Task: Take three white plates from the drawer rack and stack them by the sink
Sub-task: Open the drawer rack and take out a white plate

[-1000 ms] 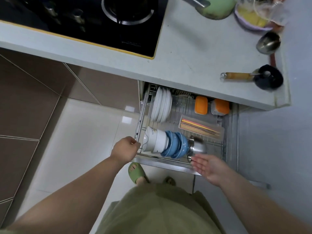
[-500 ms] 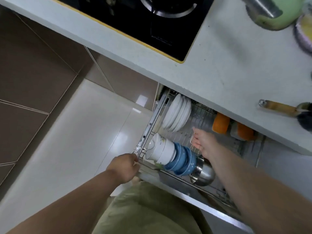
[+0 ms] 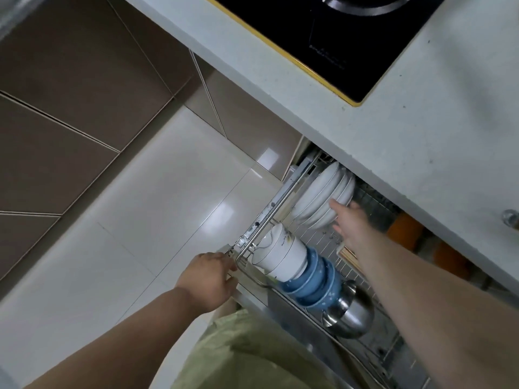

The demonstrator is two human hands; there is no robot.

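Several white plates stand on edge at the back left of the pulled-out wire drawer rack, partly under the counter edge. My right hand reaches in with fingers spread, fingertips touching the rim of the nearest plate; it grips nothing. My left hand is closed on the rack's front left corner rail.
White bowls, blue bowls and a steel bowl lie on their sides along the rack's front. Orange containers sit at the back. Above are the grey countertop and black hob. Tiled floor lies left.
My right hand moved from the middle of the rack up to the white plates. The view tilted and came closer. My left hand stayed on the rack corner.
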